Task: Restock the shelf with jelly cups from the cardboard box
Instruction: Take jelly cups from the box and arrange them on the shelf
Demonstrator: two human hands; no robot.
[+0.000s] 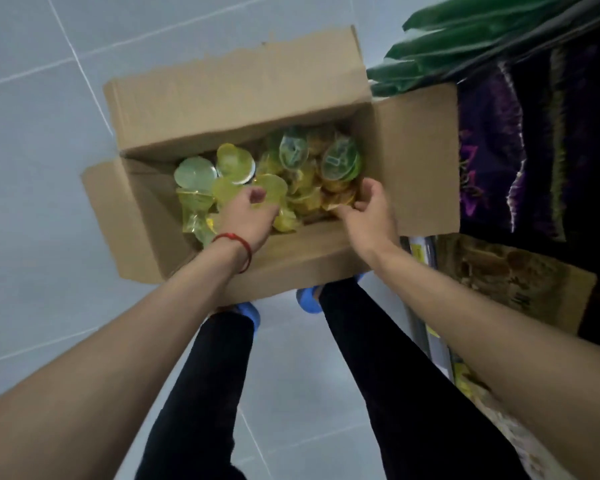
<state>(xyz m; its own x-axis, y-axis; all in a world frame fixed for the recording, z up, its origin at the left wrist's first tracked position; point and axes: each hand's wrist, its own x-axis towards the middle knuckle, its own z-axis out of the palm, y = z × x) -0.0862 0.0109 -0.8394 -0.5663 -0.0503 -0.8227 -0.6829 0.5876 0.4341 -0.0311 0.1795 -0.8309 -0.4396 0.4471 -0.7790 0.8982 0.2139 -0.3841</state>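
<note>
Jelly cups (267, 174) are kept in one open box (243, 84), which is set on the tiled floor (32, 168). Well over a dozen cups are seen, yellow, green and orange, but the exact number cannot be counted, because they are heaped and blurred. Four flaps of the box are folded outward.

Two hands are put into the box. The left hand (248, 216), on whose wrist one red string (236, 242) is worn, is curled down around yellow cups; how many are gripped cannot be told. Two pale green lids are seen just beyond and to the left of this grip. The right hand (369, 209) is curled on orange cups at the near right corner, and its fingertips are pressed together on them. More yellow cups are heaped between the two grips.

Right of the right hand, past one flap, the shelf (426, 327) is seen, with purple packs (489, 161) and green packs (465, 36).
</note>
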